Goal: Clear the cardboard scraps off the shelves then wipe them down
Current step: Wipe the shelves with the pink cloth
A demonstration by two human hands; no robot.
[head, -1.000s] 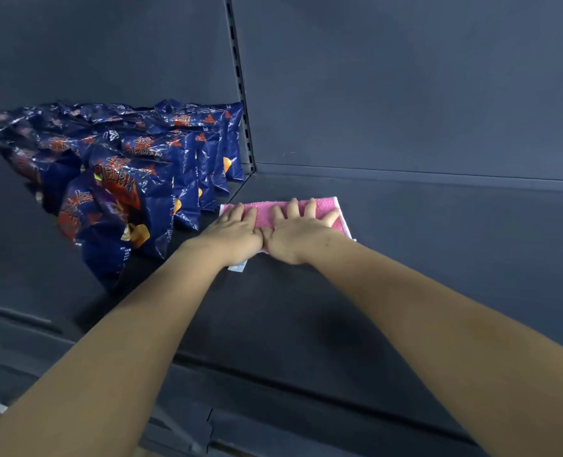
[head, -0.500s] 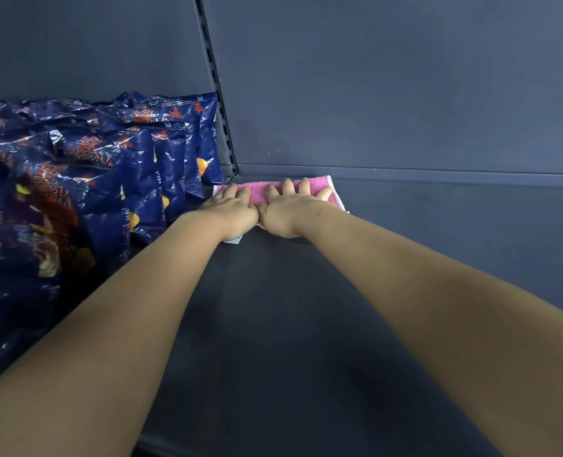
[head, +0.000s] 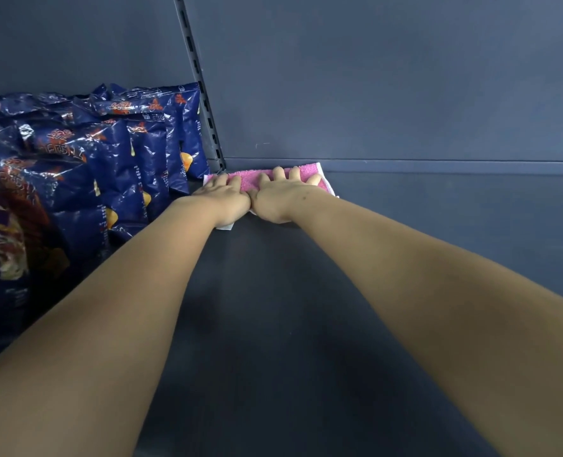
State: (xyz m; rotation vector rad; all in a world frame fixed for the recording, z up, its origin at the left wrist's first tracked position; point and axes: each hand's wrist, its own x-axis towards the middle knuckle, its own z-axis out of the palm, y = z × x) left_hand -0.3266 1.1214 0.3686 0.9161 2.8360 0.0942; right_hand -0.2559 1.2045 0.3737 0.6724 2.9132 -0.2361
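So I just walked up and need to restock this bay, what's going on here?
A person is wiping the dark shelf with a pink cloth. The left hand and right hand press flat on it side by side, at the back edge against the rear panel. Blue snack bags stand just left of the cloth. No cardboard scraps are in view.

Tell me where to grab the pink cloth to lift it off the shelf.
Pinch its right end, coming in from the right. The pink cloth lies flat on the shelf, far edge against the back panel, left end beside the chip bags, so that end is freest. The left hand and right hand press flat on it.
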